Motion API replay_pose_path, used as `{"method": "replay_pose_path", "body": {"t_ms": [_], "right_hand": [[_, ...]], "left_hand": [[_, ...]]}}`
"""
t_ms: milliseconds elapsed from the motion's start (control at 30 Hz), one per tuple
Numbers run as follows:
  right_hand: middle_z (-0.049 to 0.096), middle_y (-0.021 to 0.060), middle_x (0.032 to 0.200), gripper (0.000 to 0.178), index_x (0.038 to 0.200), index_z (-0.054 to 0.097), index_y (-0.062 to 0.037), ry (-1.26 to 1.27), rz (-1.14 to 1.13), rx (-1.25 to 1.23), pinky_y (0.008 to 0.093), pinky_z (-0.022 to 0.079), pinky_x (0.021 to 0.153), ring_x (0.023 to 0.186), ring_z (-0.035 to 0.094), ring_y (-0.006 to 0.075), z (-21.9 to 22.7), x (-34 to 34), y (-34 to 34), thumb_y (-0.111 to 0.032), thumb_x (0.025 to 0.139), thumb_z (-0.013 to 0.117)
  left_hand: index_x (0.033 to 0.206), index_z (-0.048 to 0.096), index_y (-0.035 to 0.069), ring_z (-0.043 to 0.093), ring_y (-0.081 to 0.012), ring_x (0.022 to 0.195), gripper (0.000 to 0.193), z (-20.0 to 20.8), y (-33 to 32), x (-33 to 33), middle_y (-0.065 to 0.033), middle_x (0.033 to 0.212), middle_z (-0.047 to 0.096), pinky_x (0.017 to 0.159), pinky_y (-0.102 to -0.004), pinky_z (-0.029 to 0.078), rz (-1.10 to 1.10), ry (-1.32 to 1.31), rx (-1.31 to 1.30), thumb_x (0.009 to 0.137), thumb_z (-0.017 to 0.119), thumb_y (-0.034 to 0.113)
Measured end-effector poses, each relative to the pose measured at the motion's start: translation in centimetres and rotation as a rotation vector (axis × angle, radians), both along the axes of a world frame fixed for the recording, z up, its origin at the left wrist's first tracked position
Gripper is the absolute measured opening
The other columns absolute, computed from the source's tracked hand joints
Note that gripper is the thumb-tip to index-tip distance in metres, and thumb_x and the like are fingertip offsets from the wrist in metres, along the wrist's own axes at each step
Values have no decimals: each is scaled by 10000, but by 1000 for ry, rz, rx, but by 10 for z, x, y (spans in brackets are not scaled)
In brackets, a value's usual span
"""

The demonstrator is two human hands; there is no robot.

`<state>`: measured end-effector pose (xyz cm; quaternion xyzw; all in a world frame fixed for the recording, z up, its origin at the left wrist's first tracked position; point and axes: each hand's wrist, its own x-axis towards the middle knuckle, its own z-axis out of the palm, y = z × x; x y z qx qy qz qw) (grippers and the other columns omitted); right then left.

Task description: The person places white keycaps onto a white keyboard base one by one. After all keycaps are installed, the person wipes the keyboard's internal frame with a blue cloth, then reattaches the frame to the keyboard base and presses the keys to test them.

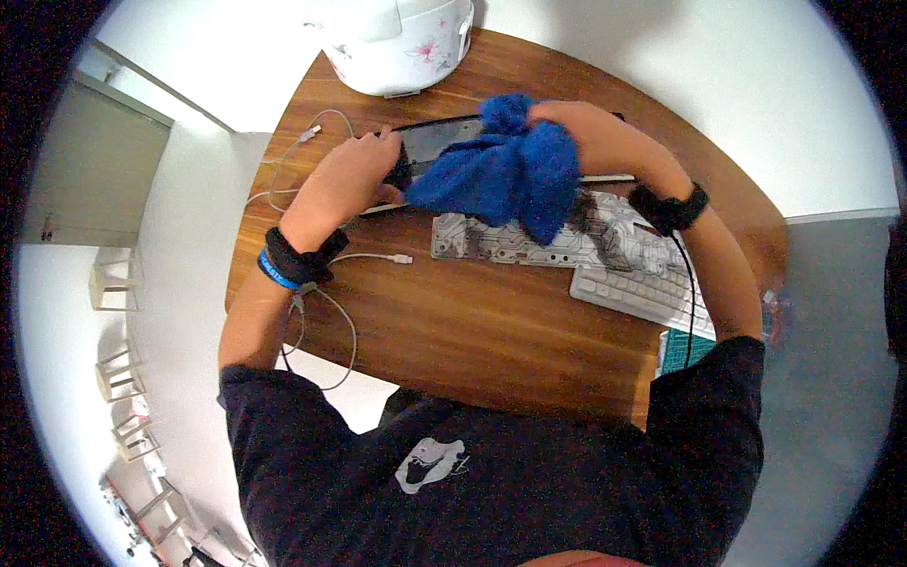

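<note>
My right hand (565, 125) is closed on a bunched blue cloth (515, 175), which hangs over a long dark, flat tray-like piece (439, 139) with a grey inner face. Its exact kind is unclear, and the cloth covers much of it. At the left end of that piece, my left hand (354, 175) grips its edge, with the fingers curled over the side. Just nearer to me lies a grey-white board with a circuit-like line pattern (515, 248), partly under the cloth's shadow. A white keyboard (638, 298) with rows of keys sits beside its right part.
Pale cables (312, 134) with plugs lie on the left of the brown wooden table (453, 331). A white rounded appliance with pink flowers (402, 47) stands at the back. A green mat (682, 352) shows near my right sleeve; a black cord (690, 283) runs from that wristband.
</note>
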<state>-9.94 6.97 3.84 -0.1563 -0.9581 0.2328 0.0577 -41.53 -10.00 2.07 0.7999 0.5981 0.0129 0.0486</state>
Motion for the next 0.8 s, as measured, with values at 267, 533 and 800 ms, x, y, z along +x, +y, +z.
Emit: {"method": "replay_pose_path", "body": {"t_ms": [267, 533, 800], "right_hand": [[709, 169, 1113, 352, 1156, 657, -58, -176, -345, 143, 418, 532, 938, 1059, 674, 372, 33, 124, 22, -150, 827, 742], [686, 180, 1122, 373, 1139, 630, -105, 449, 136, 159, 471, 536, 933, 1074, 667, 397, 11, -48, -24, -165, 787, 739], [674, 174, 1118, 310, 1118, 609, -84, 81, 119, 46, 470, 530, 906, 1065, 651, 393, -14, -61, -21, -251, 873, 698]], "left_hand": [[1325, 459, -51, 666, -448, 1009, 741, 0, 0, 4, -255, 1074, 675, 836, -509, 547, -61, 10, 44, 788, 818, 312], [1090, 583, -25, 672, -412, 1037, 445, 11, -4, 7, -225, 1103, 669, 819, -473, 573, 3, 39, 53, 799, 820, 214], [1268, 520, -27, 596, -437, 1162, 524, -10, -2, -5, -235, 1257, 592, 913, -492, 544, -69, 60, 165, 818, 762, 89]]}}
